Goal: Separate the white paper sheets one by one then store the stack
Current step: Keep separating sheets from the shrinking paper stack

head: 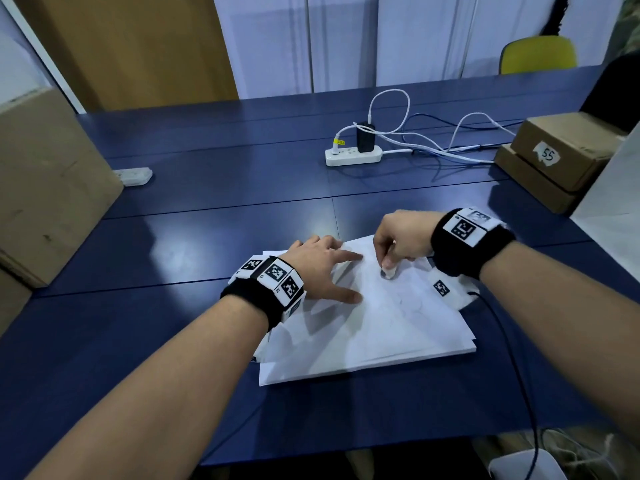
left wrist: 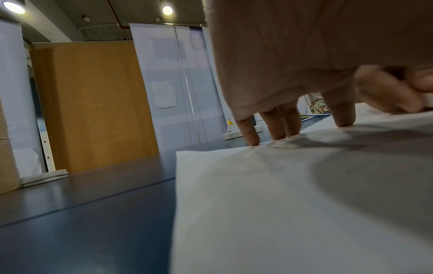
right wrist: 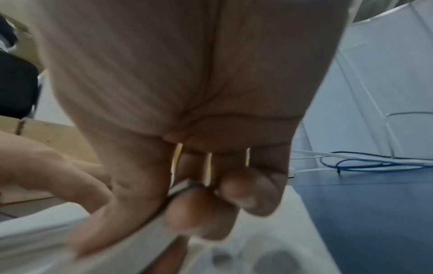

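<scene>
While the left hand [head: 320, 268] presses spread fingers [left wrist: 248, 129] flat on the paper stack [head: 381, 334] on the table [head: 173, 237], the right hand [head: 403, 242] pinches the top sheet's far edge.

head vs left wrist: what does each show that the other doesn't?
Head only: the whole stack of white paper sheets, the right hand with fingers curled at the top sheet, brown cardboard boxes and a yellow chair.
Left wrist only: round ceiling lights and left fingertips pressing the paper's edge.
Both: the left hand, the blue table, the white power strip.
</scene>
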